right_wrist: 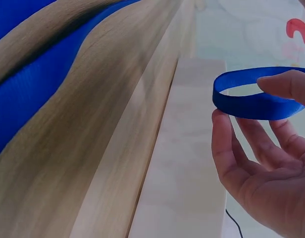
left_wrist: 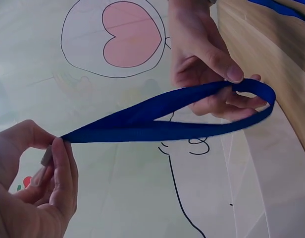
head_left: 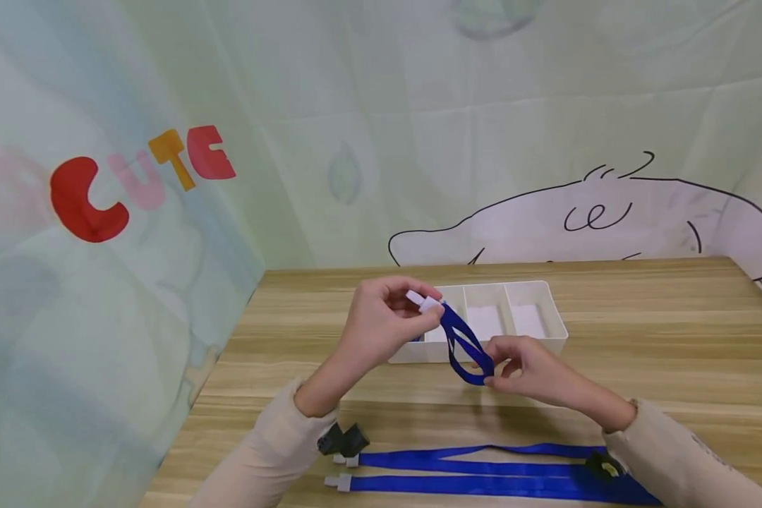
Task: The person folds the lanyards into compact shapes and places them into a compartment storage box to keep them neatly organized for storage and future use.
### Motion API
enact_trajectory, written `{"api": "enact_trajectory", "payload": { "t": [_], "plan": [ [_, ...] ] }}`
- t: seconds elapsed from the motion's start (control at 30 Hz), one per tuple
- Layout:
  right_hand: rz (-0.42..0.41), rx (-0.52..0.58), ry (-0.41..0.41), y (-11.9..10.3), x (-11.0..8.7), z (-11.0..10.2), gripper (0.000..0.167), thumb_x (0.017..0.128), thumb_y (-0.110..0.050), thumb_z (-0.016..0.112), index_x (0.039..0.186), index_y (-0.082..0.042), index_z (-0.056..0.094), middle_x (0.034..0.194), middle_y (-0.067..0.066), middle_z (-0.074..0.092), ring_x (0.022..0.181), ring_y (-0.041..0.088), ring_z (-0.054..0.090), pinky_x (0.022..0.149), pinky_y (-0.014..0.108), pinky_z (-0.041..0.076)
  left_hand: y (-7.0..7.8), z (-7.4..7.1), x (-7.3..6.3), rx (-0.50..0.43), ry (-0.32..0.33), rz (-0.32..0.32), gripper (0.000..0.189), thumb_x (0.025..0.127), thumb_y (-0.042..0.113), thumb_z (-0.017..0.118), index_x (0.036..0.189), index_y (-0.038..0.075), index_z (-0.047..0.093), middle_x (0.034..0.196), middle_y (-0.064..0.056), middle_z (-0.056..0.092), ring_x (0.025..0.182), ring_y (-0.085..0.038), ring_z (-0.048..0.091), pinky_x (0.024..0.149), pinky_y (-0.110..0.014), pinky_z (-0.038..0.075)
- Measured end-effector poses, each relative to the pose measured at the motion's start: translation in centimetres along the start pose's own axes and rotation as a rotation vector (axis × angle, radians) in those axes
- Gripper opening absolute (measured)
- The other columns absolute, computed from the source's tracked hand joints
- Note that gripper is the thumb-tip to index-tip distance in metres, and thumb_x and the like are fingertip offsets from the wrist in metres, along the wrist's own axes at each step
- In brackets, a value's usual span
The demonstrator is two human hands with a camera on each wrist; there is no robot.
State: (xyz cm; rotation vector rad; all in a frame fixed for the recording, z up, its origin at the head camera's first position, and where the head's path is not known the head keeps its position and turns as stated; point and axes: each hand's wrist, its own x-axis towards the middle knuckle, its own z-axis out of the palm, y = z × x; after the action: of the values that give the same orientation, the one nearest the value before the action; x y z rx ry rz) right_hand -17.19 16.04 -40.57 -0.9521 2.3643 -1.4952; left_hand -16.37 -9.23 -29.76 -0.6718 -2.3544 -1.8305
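Note:
A blue lanyard (head_left: 452,319) is held above the table, folded into a narrow loop. My left hand (head_left: 381,317) pinches its white plastic clip (head_left: 430,305) end between thumb and fingers. At the other end, my right hand (head_left: 533,367) holds the bend of the strap, as the right wrist view shows: the thumb lies over the blue band (right_wrist: 256,106) and the fingertips meet it from below. Between the hands the strap (left_wrist: 142,126) stretches out in the left wrist view. Both hands are in front of a white divided box (head_left: 521,346).
Nearer me, more blue lanyards (head_left: 470,484) lie lengthwise on the wooden table (head_left: 673,317), white clips at left. Something blue shows in the box's left compartment, mostly hidden by my left hand. A printed curtain (head_left: 330,92) hangs behind and at the left.

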Motion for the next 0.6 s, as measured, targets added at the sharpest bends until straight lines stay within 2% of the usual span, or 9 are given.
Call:
{"api": "enact_trajectory", "payload": {
  "t": [0.13,0.27,0.47,0.6],
  "plan": [
    [-0.005,0.023,0.009,0.3,-0.3,-0.3,0.009,0.085,-0.001,0.074,0.089,-0.003,0.066,0.108,0.017,0.070,0.089,0.018,0.065,0.070,0.031,0.058,-0.3,-0.2,0.0,-0.007,0.014,0.016,0.010,0.081,0.000,0.076,0.091,0.001,0.074,0.084,-0.010,0.071,0.064,-0.020,0.064,0.058,-0.026,0.055],
    [0.023,0.062,-0.001,0.3,-0.7,-0.8,0.010,0.086,-0.001,0.072,0.087,-0.005,0.063,0.123,0.027,0.064,0.091,0.021,0.066,0.074,0.030,0.058,-0.6,-0.5,0.0,0.012,0.031,0.035,0.010,0.081,-0.001,0.075,0.091,0.002,0.074,0.085,-0.008,0.070,0.064,-0.021,0.062,0.057,-0.025,0.053],
    [0.019,0.150,-0.017,0.6,-1.4,-1.7,0.014,0.087,0.003,0.070,0.084,-0.004,0.059,0.125,0.035,0.059,0.094,0.029,0.070,0.077,0.030,0.058,-1.0,-0.9,0.1,0.046,0.035,0.056,0.010,0.082,-0.001,0.074,0.091,0.003,0.074,0.087,-0.005,0.072,0.066,-0.023,0.060,0.057,-0.023,0.051],
    [0.033,0.167,0.005,0.7,-1.9,-2.3,0.014,0.088,0.003,0.071,0.084,-0.004,0.059,0.123,0.035,0.059,0.091,0.026,0.070,0.075,0.031,0.059,-1.1,-1.3,0.2,0.068,0.016,0.056,0.009,0.084,-0.001,0.073,0.091,0.004,0.075,0.088,-0.004,0.072,0.066,-0.019,0.059,0.057,-0.023,0.051]
  ]
}}
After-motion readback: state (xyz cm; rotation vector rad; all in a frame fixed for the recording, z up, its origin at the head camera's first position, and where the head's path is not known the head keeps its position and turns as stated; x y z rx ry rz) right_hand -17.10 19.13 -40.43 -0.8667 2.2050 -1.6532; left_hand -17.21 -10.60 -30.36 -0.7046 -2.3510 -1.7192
